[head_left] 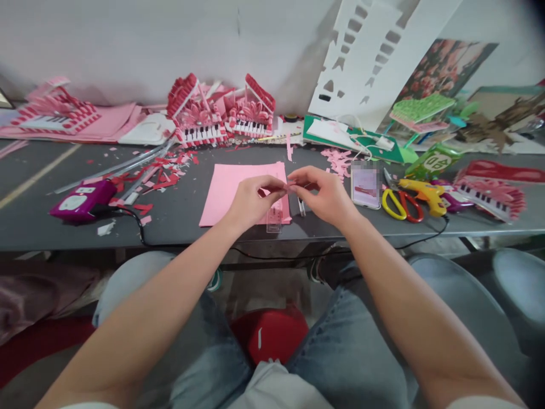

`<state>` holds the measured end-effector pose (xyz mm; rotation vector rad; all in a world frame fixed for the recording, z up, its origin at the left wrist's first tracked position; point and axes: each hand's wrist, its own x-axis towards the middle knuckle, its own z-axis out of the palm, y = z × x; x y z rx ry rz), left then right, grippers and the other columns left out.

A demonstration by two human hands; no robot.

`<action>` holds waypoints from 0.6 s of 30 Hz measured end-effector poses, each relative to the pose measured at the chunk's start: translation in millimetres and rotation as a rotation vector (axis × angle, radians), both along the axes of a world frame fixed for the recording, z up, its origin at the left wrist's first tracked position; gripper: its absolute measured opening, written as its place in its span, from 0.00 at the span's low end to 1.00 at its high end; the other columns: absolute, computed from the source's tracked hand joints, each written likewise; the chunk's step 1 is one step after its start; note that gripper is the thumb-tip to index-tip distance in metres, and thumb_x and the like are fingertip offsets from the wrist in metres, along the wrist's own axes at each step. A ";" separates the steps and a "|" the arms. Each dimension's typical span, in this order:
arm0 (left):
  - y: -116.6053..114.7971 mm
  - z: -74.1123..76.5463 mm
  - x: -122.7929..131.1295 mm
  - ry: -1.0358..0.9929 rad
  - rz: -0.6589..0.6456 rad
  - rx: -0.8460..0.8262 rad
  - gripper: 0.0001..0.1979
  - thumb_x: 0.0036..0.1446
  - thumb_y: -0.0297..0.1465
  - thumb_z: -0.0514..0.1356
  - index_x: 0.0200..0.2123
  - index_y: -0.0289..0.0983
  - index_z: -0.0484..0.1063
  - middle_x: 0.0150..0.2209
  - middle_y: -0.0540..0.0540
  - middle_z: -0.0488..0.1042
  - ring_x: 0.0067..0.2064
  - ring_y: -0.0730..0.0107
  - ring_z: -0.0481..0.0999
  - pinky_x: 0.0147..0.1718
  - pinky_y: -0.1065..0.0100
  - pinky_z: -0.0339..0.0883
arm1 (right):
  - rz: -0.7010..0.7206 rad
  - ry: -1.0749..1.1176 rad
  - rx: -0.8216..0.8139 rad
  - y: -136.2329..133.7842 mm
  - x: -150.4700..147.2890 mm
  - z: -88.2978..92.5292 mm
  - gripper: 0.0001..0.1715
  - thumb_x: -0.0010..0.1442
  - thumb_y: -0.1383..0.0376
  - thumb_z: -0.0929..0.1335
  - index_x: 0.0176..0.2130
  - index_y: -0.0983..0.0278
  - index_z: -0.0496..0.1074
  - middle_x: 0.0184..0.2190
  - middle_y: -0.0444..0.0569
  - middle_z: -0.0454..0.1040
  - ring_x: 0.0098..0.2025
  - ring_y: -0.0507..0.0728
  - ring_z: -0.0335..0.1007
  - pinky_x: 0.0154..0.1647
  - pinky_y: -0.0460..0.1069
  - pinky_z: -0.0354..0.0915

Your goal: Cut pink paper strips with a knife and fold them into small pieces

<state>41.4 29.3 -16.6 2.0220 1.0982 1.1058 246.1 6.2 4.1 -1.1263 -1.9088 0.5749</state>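
Note:
Both hands meet over the right edge of a stack of pink sheets (225, 190). My left hand (255, 199) and my right hand (319, 192) pinch with thumb and fingers around a tiny pinkish piece (291, 183), mostly hidden by the fingertips. A clear ruler (274, 218) lies on the sheets under my left hand. Beside it, below my right hand, is a small slim tool (302, 207). To the right of my right hand lies a phone (365, 187) with its screen lit.
Yellow-and-red scissors (402, 205), a yellow glue gun (428, 196) and a green packet (434, 161) lie right. A purple device (83, 200) with a black cable stands left, near red and pink scraps (162, 173). Small pink piano models (200, 116) stand along the wall.

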 end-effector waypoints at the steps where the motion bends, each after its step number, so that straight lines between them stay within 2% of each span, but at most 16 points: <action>1: -0.6 2.2 -0.3 -0.021 0.015 -0.002 0.06 0.63 0.35 0.68 0.40 0.40 0.84 0.40 0.44 0.86 0.39 0.64 0.82 0.40 0.62 0.75 | -0.018 0.028 0.024 -0.2 -2.4 -0.2 0.12 0.67 0.59 0.71 0.48 0.61 0.78 0.42 0.50 0.83 0.44 0.59 0.80 0.48 0.55 0.75; 6: -1.7 9.9 -2.9 -0.108 0.030 -0.012 0.07 0.62 0.35 0.68 0.40 0.39 0.83 0.41 0.43 0.86 0.41 0.63 0.83 0.41 0.62 0.77 | -0.054 0.008 0.132 3.3 -12.0 -3.6 0.14 0.69 0.59 0.68 0.51 0.59 0.78 0.47 0.52 0.83 0.47 0.59 0.80 0.51 0.56 0.76; 12: 4.4 9.7 -2.6 -0.199 0.017 -0.069 0.08 0.61 0.30 0.68 0.43 0.37 0.81 0.44 0.42 0.85 0.44 0.65 0.84 0.47 0.63 0.78 | -0.109 0.000 0.188 6.2 -14.6 1.1 0.12 0.69 0.59 0.67 0.46 0.59 0.80 0.46 0.51 0.83 0.46 0.59 0.79 0.51 0.57 0.75; 14: 8.0 6.7 -3.6 -0.136 0.038 -0.093 0.07 0.61 0.29 0.66 0.43 0.37 0.80 0.45 0.41 0.85 0.44 0.65 0.84 0.47 0.62 0.78 | -0.125 0.007 0.174 7.9 -11.9 2.5 0.12 0.68 0.60 0.67 0.45 0.59 0.79 0.45 0.51 0.83 0.46 0.60 0.79 0.52 0.58 0.75; 18: 12.7 -4.0 -5.8 0.151 0.029 -0.068 0.07 0.60 0.27 0.65 0.42 0.38 0.80 0.48 0.42 0.85 0.50 0.59 0.83 0.55 0.55 0.74 | -0.184 0.034 0.158 13.2 -4.2 4.2 0.10 0.67 0.59 0.68 0.42 0.60 0.78 0.44 0.51 0.83 0.46 0.59 0.79 0.51 0.57 0.76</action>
